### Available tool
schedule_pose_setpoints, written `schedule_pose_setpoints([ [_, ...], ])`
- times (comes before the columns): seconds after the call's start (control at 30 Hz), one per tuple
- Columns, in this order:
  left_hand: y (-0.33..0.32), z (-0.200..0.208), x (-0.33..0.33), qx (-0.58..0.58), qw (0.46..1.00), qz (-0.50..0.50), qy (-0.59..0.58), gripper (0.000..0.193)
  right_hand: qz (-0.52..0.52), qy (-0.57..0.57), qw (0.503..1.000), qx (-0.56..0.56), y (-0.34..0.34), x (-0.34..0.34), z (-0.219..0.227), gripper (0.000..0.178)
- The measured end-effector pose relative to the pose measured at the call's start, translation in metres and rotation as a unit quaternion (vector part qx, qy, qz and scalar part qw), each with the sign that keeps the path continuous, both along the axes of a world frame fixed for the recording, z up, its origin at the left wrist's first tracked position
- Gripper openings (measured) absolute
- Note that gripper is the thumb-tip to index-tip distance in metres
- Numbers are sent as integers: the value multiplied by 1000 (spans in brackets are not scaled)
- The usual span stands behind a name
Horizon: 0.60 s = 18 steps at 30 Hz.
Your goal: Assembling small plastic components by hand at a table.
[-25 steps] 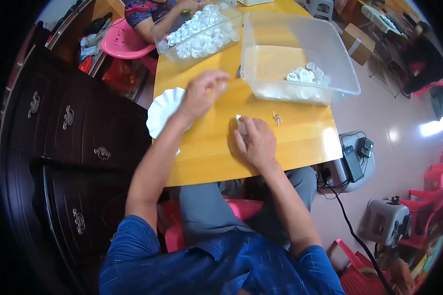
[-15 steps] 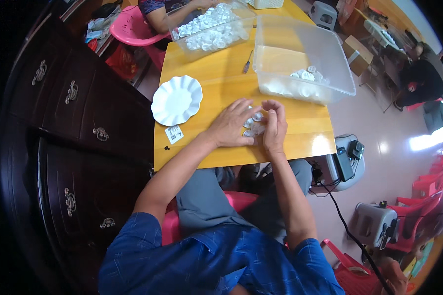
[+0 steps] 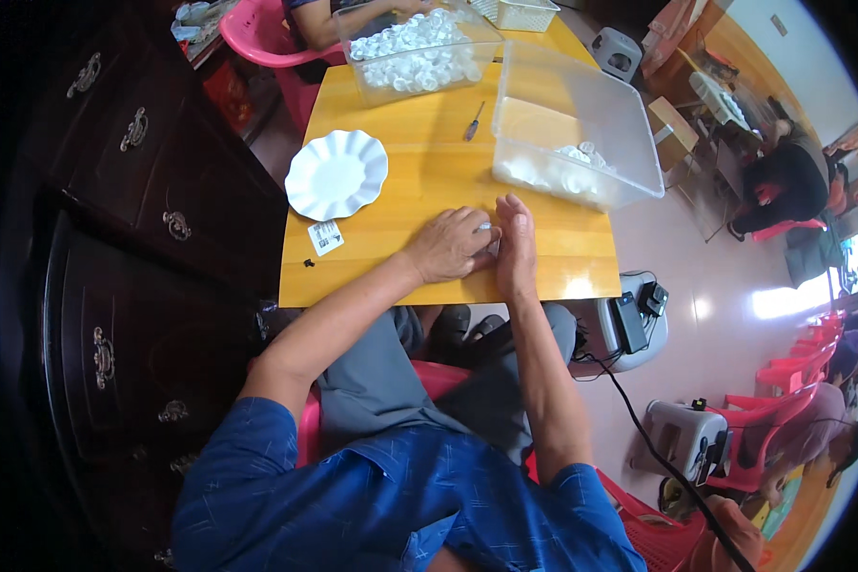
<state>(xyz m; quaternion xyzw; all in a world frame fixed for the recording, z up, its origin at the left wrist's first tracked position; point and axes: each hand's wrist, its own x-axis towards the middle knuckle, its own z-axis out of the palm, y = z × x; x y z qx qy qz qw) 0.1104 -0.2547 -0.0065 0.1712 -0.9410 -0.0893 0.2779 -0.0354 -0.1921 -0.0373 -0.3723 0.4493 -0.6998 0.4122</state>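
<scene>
My left hand (image 3: 450,245) is palm down on the yellow table, its fingers curled over a small cluster of clear round plastic pieces (image 3: 487,227). Most of those pieces are hidden beneath the fingers. Beside them my right hand (image 3: 517,250) stands on edge, fingers stretched out and together, its palm facing the left hand like a wall. A translucent bin (image 3: 629,143) beyond my right hand holds some similar whitish pieces (image 3: 577,172). To the left lies a white plate (image 3: 337,175) with a wavy rim.
A fuller clear bin (image 3: 391,91) stands at the far left, with another person's arm (image 3: 348,24) at it. A screwdriver (image 3: 474,124) lies mid-table. Near the plate are a printed label card (image 3: 326,237) and a small black bit (image 3: 309,263). Dark drawers (image 3: 153,219) flank the table's left.
My left hand's fingers have gone from spread to curled over the clear pieces, drawing them against my right hand. The whole view has shifted slightly.
</scene>
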Motion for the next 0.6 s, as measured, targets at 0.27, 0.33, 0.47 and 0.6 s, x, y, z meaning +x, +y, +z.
schedule_pose_setpoints([
  [0.27, 1, -3, 6, -3, 999, 20, 36, 25, -17, 23, 999, 18, -2, 16, 3, 53],
  [0.33, 0, -2, 9, 1, 999, 23, 35, 25, -17, 5, 1000, 12, -7, 18, 0, 49],
  [0.47, -4, 1, 18, -19, 998, 47, 21, 27, -30, 80, 996, 7, -9, 22, 1, 35],
  [0.6, -1, -3, 22, -28, 997, 62, 23, 28, -29, 97, 995, 12, -7, 30, -1, 33],
])
